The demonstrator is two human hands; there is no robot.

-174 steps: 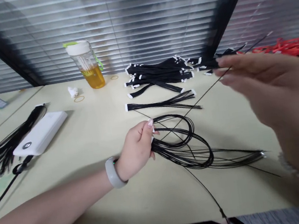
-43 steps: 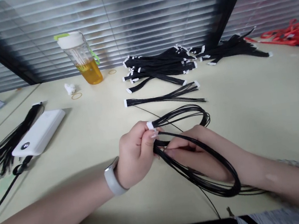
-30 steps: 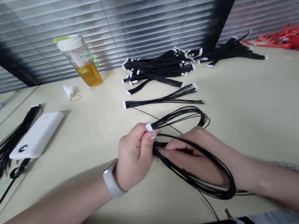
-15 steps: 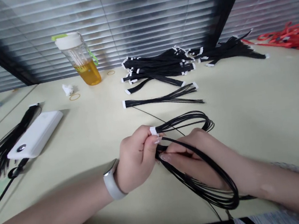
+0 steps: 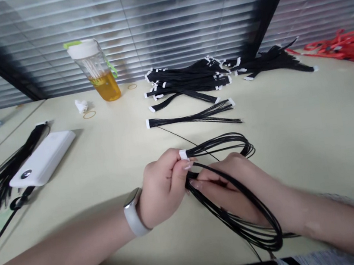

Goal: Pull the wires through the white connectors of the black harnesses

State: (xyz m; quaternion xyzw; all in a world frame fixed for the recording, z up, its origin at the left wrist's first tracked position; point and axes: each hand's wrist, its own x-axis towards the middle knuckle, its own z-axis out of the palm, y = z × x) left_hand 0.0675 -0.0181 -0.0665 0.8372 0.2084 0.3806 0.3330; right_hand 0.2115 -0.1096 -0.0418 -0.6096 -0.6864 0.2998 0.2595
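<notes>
My left hand [image 5: 167, 183], closed, grips a black wire harness [image 5: 269, 216] near its white connector [image 5: 183, 154], which sticks out past the index finger. From there the wires loop out to the right in two bends, a small upper one and a long lower one. My right hand [image 5: 235, 177] reaches through the lower loop, its thumb and fingers pinched on the wires right beside the left fingertips. What exactly lies between the right fingertips is partly hidden. Beyond the hands, another black harness [image 5: 188, 118] with white connectors lies flat, a single thin wire running from it toward me.
At the back lies a pile of black cables [image 5: 189, 76], with more black cables [image 5: 272, 63] and red cables [image 5: 342, 47] to the right. A bottle of yellow liquid [image 5: 105, 83] stands at back left. On the left are a white power bank [image 5: 45, 158] and a wire bundle [image 5: 8, 167].
Both hands keep their hold in nearly the same place. The whole view has shifted very slightly, and the lower wire loop has barely moved.
</notes>
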